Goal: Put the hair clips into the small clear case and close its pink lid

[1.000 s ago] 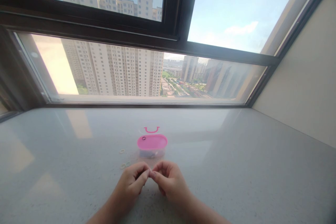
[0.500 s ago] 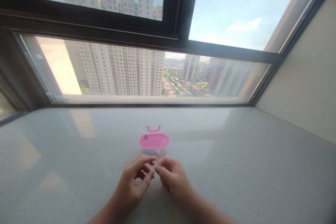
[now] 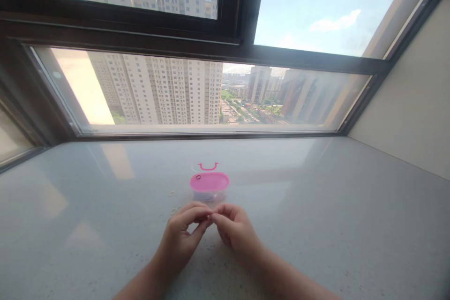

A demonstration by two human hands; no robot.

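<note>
My left hand [image 3: 186, 227] and my right hand [image 3: 235, 229] meet fingertip to fingertip low in the middle of the view. Both are closed in a pinch; whatever lies between the fingertips is too small to make out. Just beyond them stands a clear plastic box [image 3: 210, 195] with a pink oval lid [image 3: 214, 182]. A small dark ring [image 3: 198, 177] lies on the lid's left end. Left of the box, a pale ring [image 3: 171, 193] rests on the sill, and more pale rings [image 3: 173, 211] are partly hidden behind my left hand.
A pink curved handle [image 3: 208, 168] lies behind the box on the pale, glossy sill [image 3: 309, 215]. Dark window frames [image 3: 211, 137] close off the far side, with tall buildings outside. A white wall [image 3: 415, 103] rises at the right.
My left thumb and fingers have closed and come together with my right fingertips. Before, the left hand was apart with its fingers spread. The view has shifted slightly.
</note>
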